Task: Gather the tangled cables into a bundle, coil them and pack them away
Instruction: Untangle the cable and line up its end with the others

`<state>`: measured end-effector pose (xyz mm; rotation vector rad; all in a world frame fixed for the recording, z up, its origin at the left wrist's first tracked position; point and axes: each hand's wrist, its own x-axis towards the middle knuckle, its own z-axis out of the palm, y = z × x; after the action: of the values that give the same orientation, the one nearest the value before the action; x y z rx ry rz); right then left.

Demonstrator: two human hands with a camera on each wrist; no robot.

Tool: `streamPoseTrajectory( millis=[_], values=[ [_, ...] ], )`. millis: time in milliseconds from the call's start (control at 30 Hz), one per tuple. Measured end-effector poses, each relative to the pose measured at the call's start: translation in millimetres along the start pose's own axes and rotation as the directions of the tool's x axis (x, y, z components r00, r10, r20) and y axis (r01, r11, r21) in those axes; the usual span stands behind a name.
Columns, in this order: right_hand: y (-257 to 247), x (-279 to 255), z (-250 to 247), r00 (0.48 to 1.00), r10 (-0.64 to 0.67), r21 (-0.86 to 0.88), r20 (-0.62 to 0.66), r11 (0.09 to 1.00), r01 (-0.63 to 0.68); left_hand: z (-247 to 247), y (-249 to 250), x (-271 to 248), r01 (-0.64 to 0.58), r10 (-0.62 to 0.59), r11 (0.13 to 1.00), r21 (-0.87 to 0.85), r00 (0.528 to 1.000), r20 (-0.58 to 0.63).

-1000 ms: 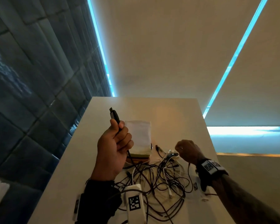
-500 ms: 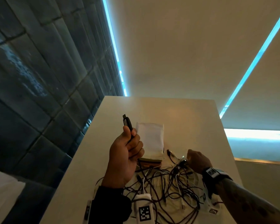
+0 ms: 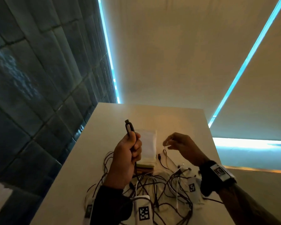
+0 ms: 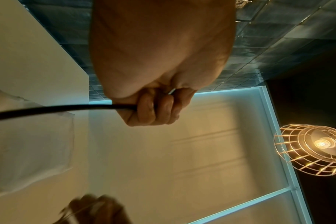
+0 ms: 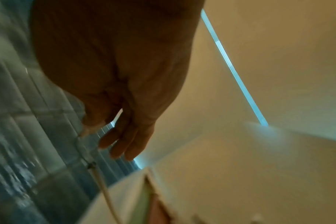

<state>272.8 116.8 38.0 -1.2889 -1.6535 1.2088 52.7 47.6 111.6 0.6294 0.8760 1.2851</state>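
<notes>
A tangle of dark and white cables [image 3: 159,189] lies on the white table [image 3: 177,117] near its front edge. My left hand [image 3: 128,153] is raised above the pile and grips a black cable [image 4: 58,108] just below its plug [image 3: 129,127], which points up. My right hand [image 3: 177,143] is lifted to the right of it and pinches the end of a thin white cable [image 5: 104,186] between thumb and forefinger; the other fingers are stretched out. That cable hangs down to the pile.
A white pouch [image 3: 148,143] lies on a stack of flat coloured things behind the pile. White tagged boxes [image 3: 143,211] sit among the cables. A dark tiled wall [image 3: 39,95] runs along the left. A cage lamp [image 4: 313,150] hangs overhead.
My right hand has risen from the pile, drawing a thin white cable up with it. My left hand keeps the black plug raised, about where it was.
</notes>
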Motion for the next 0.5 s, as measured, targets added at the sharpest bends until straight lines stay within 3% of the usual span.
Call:
streamPoseTrajectory(
  millis=[67,100,267,400,500],
  values=[
    [-32,-10,13,0.999,-0.007,0.352,0.031,0.936,-0.005,3,-1,-2,-0.008,0.009,0.998,0.069,1.000,-0.015],
    [-45,-13,19,0.999,-0.016,0.422,0.041,0.907,-0.003,5,-2,-2,-0.016,0.020,0.992,0.127,0.999,-0.026],
    [-86,-24,51,0.996,-0.078,0.461,0.041,0.886,0.051,10,-6,-9,-0.038,0.053,0.931,0.363,0.998,-0.031],
    [-96,-35,71,0.996,-0.086,0.464,-0.001,0.883,0.077,7,-5,-14,-0.121,0.133,0.942,0.314,0.991,-0.017],
    [-93,-42,77,0.996,-0.075,0.455,0.046,0.889,0.046,4,-4,-16,-0.133,0.152,0.943,0.305,0.988,-0.039]
  ],
)
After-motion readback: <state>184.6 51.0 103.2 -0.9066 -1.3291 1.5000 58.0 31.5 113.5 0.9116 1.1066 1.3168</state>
